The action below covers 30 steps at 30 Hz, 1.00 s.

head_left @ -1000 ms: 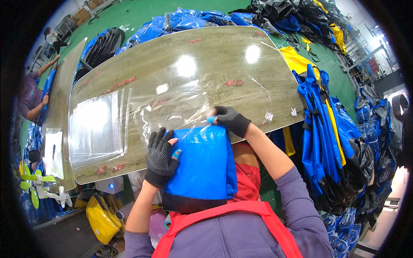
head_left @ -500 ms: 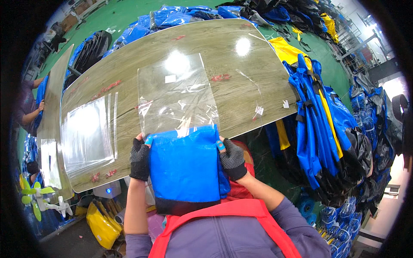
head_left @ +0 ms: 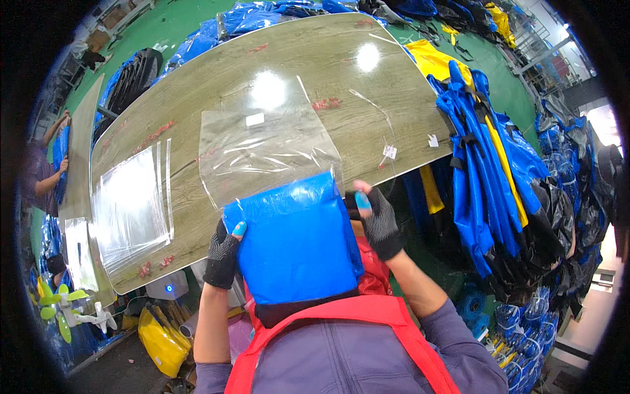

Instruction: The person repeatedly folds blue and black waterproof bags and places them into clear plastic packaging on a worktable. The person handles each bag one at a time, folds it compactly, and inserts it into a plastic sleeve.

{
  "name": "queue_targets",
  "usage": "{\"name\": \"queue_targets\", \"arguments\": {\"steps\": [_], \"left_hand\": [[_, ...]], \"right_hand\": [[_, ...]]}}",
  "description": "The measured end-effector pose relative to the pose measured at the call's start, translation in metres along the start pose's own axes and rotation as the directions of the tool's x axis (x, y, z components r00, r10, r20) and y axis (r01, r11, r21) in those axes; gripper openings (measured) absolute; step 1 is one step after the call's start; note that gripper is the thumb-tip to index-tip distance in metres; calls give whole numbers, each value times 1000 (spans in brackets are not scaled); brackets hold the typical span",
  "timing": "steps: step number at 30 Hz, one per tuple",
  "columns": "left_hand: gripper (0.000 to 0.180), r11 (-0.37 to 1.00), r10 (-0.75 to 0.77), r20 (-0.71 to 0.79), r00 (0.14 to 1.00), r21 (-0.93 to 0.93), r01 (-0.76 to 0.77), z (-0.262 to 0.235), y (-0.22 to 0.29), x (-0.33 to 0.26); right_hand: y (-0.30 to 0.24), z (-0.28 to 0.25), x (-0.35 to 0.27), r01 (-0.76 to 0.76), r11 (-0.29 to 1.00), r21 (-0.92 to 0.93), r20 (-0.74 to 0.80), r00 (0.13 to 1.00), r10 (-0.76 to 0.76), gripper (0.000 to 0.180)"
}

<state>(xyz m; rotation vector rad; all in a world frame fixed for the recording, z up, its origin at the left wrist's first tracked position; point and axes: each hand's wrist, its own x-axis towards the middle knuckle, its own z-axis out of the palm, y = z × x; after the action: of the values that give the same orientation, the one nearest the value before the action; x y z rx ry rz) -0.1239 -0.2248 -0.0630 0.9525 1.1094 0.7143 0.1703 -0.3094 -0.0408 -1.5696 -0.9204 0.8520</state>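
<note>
A folded blue bag (head_left: 298, 246) with a black bottom edge tilts in front of my body at the table's near edge. My left hand (head_left: 223, 253), in a black fingerless glove, grips its left edge, thumb on top with a blue wrap. At its upper right edge is my right hand (head_left: 379, 220), gloved alike, its blue-wrapped thumb raised off the bag. The right fingers are blurred and partly hidden, so their hold is unclear. A clear plastic bag (head_left: 262, 148) with a white label lies flat just beyond the blue bag's top edge.
The wood-patterned table (head_left: 394, 98) carries a stack of clear plastic bags (head_left: 134, 207) at left. Blue and yellow bags (head_left: 469, 177) hang over its right end. A small green fan (head_left: 62, 299) stands lower left. Another person's hands (head_left: 62, 164) hold blue material at far left.
The blue bag has tilted, its upper right corner rising. My right hand has shifted right and its thumb has come off the bag; my left hand has moved slightly lower.
</note>
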Motion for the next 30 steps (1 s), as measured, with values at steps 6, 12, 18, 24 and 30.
{"name": "queue_targets", "arguments": {"steps": [6, 12, 18, 24, 30], "left_hand": [[61, 989, -150, -92, 984, -28, 148, 8, -35, -35], [78, 988, -145, 78, 986, -44, 149, 29, -62, -63], [82, 981, 23, -47, 999, 195, -13, 8, -36, -35], [52, 836, 183, 49, 982, 518, -181, -17, -26, -5], [19, 847, 315, -119, 942, 483, -223, 8, -85, -47]], "right_hand": [[-11, 9, -45, 231, 971, -66, 316, 928, -200, 77], [33, -20, -72, -287, 952, -107, 147, 942, 301, 76], [41, -32, -52, -349, 931, -105, 390, 847, 362, 56], [32, -32, -57, -258, 955, -149, 362, 884, 295, 54], [13, -29, -87, -509, 842, -178, 70, 847, 527, 59]]}}
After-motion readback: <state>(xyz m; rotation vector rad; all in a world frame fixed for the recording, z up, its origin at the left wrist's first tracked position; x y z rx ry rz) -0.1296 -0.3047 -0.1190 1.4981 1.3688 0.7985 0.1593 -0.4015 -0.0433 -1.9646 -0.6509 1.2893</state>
